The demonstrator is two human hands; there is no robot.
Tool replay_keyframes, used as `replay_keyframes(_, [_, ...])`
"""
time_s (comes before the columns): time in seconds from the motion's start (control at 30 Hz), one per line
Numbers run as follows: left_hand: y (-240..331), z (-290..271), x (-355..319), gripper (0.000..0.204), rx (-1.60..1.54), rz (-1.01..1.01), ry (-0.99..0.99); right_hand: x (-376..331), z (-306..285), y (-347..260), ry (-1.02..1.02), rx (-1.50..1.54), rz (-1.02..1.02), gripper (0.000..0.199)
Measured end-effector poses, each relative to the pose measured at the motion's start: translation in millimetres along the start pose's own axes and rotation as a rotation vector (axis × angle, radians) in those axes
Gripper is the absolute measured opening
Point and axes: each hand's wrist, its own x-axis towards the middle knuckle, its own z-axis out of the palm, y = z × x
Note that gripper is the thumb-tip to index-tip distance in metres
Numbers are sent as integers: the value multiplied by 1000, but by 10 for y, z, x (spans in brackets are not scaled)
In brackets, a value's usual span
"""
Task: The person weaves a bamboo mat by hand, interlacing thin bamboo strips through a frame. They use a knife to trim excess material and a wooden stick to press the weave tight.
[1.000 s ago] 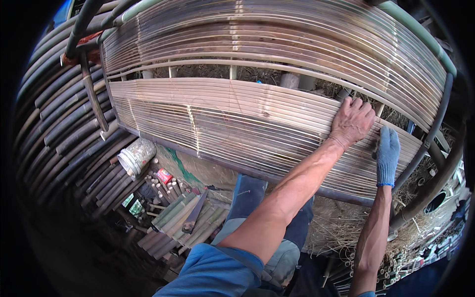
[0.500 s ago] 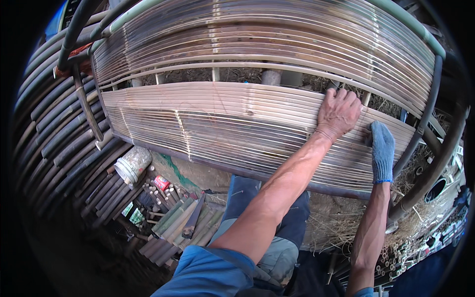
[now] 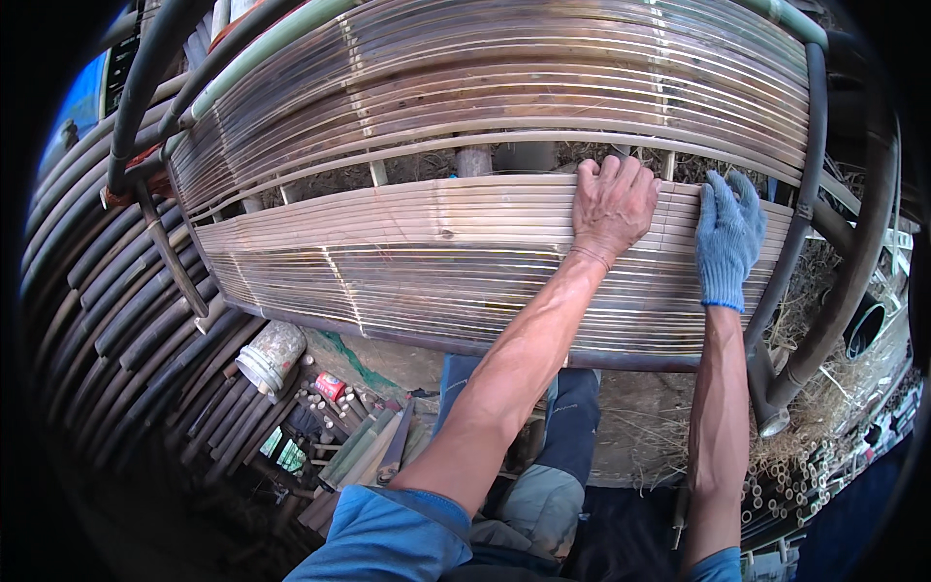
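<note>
Dark poles [image 3: 136, 315] lie piled up. The left hand [image 3: 615, 204] grips pale strips [image 3: 509, 211]; the gloved right hand [image 3: 728, 238] touches them, its hold hard to tell.

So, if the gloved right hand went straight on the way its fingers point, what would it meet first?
Probably the pale strip along the lower edge of the upper slats. Depth is unclear, though, so the right hand might pass under or over it.

hands [image 3: 618, 204] 2; slatted sections [image 3: 388, 218] 2, under and beyond them; left of them: bucket [image 3: 272, 357] 1; red container [image 3: 331, 387] 1; saw [image 3: 397, 446] 1
</note>
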Motion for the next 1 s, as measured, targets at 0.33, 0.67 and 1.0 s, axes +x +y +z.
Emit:
replay_keyframes(0.33, [11,-4,13,15,-31,5,15,163,220,414,-180,137,-310,5])
replay_keyframes(0.67, [-26,5,-24,11,-144,3,71,163,274,420,-170,127,-297,5])
replay_keyframes(1.0, [28,3,3,15,-65,-42,62,109,347,409,-69,109,-318,5])
